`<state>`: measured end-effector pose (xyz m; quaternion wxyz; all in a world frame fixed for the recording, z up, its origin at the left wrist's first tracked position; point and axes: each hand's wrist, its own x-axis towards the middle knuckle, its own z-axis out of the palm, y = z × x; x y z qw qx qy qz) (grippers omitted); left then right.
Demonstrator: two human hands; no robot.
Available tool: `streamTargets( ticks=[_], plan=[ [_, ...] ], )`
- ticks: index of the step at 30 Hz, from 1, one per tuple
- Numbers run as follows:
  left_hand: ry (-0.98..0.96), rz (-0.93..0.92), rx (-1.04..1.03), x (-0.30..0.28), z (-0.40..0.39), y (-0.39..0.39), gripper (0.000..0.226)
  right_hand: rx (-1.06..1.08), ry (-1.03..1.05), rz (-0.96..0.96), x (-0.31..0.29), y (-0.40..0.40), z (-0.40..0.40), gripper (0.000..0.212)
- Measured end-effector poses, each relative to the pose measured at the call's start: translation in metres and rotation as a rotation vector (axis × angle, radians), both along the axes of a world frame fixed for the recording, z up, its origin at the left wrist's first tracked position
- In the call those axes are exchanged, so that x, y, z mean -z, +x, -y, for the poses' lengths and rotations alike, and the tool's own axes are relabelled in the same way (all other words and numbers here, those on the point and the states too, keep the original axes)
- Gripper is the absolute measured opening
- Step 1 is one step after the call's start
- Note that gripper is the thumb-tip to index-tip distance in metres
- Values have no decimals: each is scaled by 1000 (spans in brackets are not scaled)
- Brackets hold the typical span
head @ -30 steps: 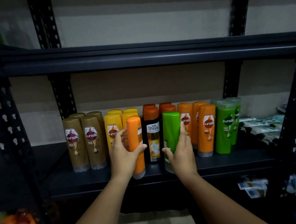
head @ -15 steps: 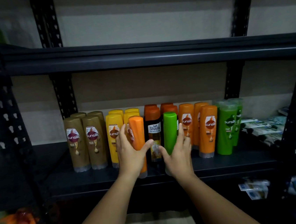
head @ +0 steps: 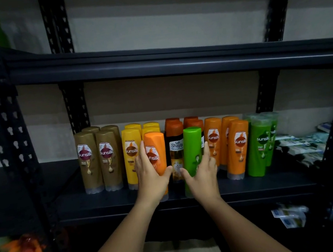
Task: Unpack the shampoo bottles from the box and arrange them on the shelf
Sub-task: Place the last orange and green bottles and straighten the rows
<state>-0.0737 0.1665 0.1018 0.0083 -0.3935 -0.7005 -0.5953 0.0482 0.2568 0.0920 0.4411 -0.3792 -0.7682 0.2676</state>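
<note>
Bottles stand upright on the shelf (head: 190,200); left hand (head: 149,178) holds the orange bottle (head: 155,147) low, right hand (head: 202,173) holds the green bottle (head: 192,143) at front edge; both look stiff, smooth, probably slippery, so grip mid-body.

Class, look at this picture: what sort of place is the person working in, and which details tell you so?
Probably a small shop or stockroom: a black slotted-steel shelf holds Sunsilk shampoo bottles grouped by colour, with packets of sachets stacked to their right.

Dim, vignetted, blurred warped edges
</note>
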Motion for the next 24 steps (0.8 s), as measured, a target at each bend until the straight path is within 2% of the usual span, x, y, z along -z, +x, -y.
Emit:
streamTargets(
  ticks=[4,7,12,14,16,18,21,24],
  plan=[
    [17,-3,9,5,3,-1,111,-89,-20,-34,9,4,0,112],
    [22,-8,-57,2,3,0,114,-2,37,7,7,0,0,114],
    [-78,-81,-111,2,4,-7,124,102,97,194,-4,-6,1,124],
    [-89,-103,-117,2,6,-8,125,152,233,236,-5,-3,2,121],
    [-102,-118,-108,1,7,-8,125,173,565,317,-4,6,-4,112],
    [-123,-123,-98,-1,7,-9,125,53,859,575,-14,18,-14,112],
    [-147,-136,-106,-3,9,-14,127,-128,1080,1086,-38,27,-21,106],
    [-162,-139,-111,-4,11,-15,129,-98,1259,1301,-48,25,-23,88]
  ],
)
